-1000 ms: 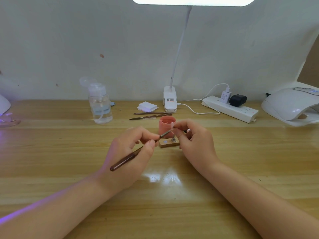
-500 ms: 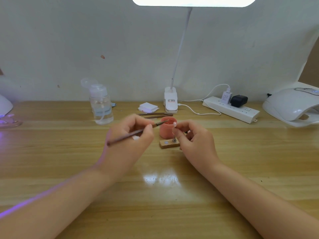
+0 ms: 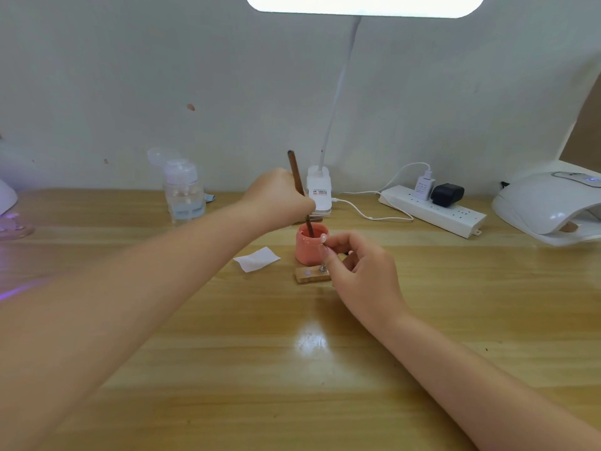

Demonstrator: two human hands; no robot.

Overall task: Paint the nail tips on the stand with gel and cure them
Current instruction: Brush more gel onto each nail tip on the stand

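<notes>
**Brush in the gel pot, nail tip held: where this could slip**

The biggest risk I see is the pink gel pot. My left hand has its fingers curled round the brown brush, which stands nearly upright with its bristle end down inside the pot. The pot sits right against the small wooden stand, so a sideways drag on the way out could tip it over the stand, or load too much gel and drip.

The second risk is the nail tip. My right hand pinches it between thumb and forefinger, atop the thin metal post rising from the stand. Squeezing harder could pop it off the post or smear wet gel; I cannot tell how much of the tip is coated.

Third, the white curing lamp is well apart, at the far right, so carrying the stand there invites a bump.

The surface is a glossy wooden table against a pale wall, lit by a desk lamp overhead. At the back stand a clear pump bottle and a white power strip with plugs in it. A small white wipe lies just left of the pot.
</notes>
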